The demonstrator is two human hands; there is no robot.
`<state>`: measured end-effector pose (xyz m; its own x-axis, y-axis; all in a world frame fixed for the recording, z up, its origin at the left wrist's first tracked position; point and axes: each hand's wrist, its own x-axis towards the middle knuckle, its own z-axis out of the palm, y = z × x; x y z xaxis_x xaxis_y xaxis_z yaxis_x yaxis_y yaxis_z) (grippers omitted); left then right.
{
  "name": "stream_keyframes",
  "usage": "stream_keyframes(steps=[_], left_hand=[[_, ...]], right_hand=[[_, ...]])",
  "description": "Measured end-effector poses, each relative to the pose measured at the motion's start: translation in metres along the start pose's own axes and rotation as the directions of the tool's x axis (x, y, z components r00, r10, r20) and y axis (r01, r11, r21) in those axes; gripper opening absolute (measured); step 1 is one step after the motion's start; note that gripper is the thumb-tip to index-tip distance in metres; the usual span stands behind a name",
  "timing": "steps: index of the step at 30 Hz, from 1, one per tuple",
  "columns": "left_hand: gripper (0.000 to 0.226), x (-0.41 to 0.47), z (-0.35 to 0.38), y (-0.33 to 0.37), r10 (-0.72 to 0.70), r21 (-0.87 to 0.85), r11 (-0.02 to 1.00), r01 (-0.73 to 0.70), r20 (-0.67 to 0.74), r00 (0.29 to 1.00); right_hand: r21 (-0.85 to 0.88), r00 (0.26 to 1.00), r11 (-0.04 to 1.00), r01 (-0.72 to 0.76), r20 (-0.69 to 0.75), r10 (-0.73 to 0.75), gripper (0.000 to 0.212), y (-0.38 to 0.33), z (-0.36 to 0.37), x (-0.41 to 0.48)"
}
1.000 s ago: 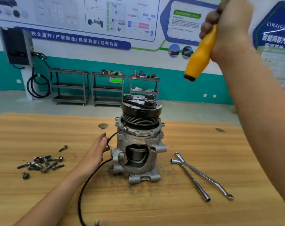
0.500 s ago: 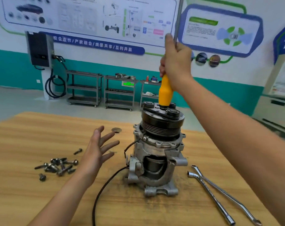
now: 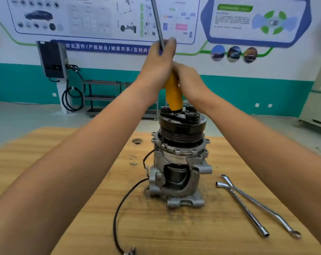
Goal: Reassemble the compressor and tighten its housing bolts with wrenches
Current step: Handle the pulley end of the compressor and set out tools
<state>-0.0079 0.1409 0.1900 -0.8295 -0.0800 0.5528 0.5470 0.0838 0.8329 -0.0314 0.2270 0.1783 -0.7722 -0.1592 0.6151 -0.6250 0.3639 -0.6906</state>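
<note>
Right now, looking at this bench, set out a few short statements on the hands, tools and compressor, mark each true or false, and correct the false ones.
1. The left hand and right hand both grip the yellow-handled tool. True.
2. The tool's metal shaft points down into the compressor. False: the shaft points up, and the handle's end sits on the compressor's top.
3. Two wrenches lie on the table right of the compressor. True.
4. The compressor lies on its side. False: it stands upright, pulley on top.

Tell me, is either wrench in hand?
No, both wrenches lie on the table; left hand and right hand grip the yellow-handled tool.
</note>
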Motion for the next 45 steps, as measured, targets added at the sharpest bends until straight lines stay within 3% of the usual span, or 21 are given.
stream_keyframes(steps=[2,4,6,8,11,13,14,16,19,24,29,31,35,39,45], left_hand=[[0.014,0.002,0.012,-0.014,-0.044,-0.099,0.995,0.032,-0.115,0.992],[0.017,0.0,0.018,-0.029,-0.124,-0.299,0.952,0.07,-0.168,0.978],[0.019,-0.004,0.017,-0.037,-0.192,-0.374,0.923,0.094,-0.235,0.953],[0.018,0.0,0.006,-0.036,-0.259,-0.491,0.866,0.095,-0.278,0.925],[0.025,0.024,-0.033,-0.018,-0.283,-0.698,0.716,-0.03,-0.328,0.901],[0.032,0.032,-0.056,-0.014,-0.193,-0.634,0.761,-0.136,-0.421,0.886],[0.034,0.03,-0.059,-0.02,-0.167,-0.573,0.811,-0.121,-0.425,0.89],[0.038,0.015,-0.051,-0.046,-0.194,-0.437,0.899,0.03,-0.336,0.922],[0.044,-0.002,-0.031,-0.075,-0.264,-0.298,0.935,0.191,-0.225,0.938],[0.051,0.018,-0.035,-0.055,-0.09,-0.403,0.914,-0.052,-0.324,0.942],[0.058,0.0,-0.011,-0.08,-0.136,-0.315,0.947,0.062,-0.218,0.966],[0.06,0.009,-0.018,-0.065,-0.083,-0.286,0.958,0.015,-0.226,0.971],[0.061,0.03,-0.033,-0.051,-0.057,-0.499,0.859,-0.117,-0.32,0.946],[0.058,0.001,-0.016,-0.088,-0.176,-0.468,0.883,0.025,-0.282,0.943],[0.06,0.008,-0.035,-0.067,-0.075,-0.554,0.817,-0.159,-0.375,0.924]], right_hand=[[-0.131,0.997,0.991,0.015,0.083,-0.004,0.038,0.015,-0.007,-0.013],[-0.174,0.996,0.985,0.0,0.088,0.015,0.037,0.031,-0.019,-0.028],[-0.219,0.995,0.975,0.021,0.1,0.001,0.041,0.048,-0.018,-0.048],[-0.331,0.994,0.938,0.103,0.076,-0.082,0.064,0.054,-0.008,-0.067],[-0.172,0.993,0.984,0.053,-0.098,-0.071,0.095,0.052,-0.012,-0.07],[-0.116,0.995,0.991,-0.07,-0.085,0.06,0.098,0.06,-0.022,-0.065],[-0.082,0.989,0.986,-0.148,-0.035,0.146,0.097,0.066,-0.024,-0.064],[0.025,0.963,0.964,-0.264,0.059,0.262,0.092,0.074,-0.019,-0.065],[0.063,0.964,0.961,-0.268,0.025,0.266,0.088,0.076,-0.013,-0.066],[0.054,0.96,0.959,-0.276,-0.02,0.278,0.102,0.074,-0.011,-0.067],[0.017,0.966,0.967,-0.255,-0.046,0.255,0.097,0.071,-0.009,-0.065],[0.01,0.962,0.963,-0.27,-0.041,0.27,0.097,0.072,-0.011,-0.065],[0.006,0.958,0.959,-0.285,-0.047,0.285,0.088,0.075,-0.012,-0.066],[-0.013,0.959,0.96,-0.281,-0.052,0.28,0.088,0.073,-0.011,-0.066],[-0.002,0.948,0.949,-0.314,-0.044,0.314,0.105,0.07,-0.011,-0.066]])
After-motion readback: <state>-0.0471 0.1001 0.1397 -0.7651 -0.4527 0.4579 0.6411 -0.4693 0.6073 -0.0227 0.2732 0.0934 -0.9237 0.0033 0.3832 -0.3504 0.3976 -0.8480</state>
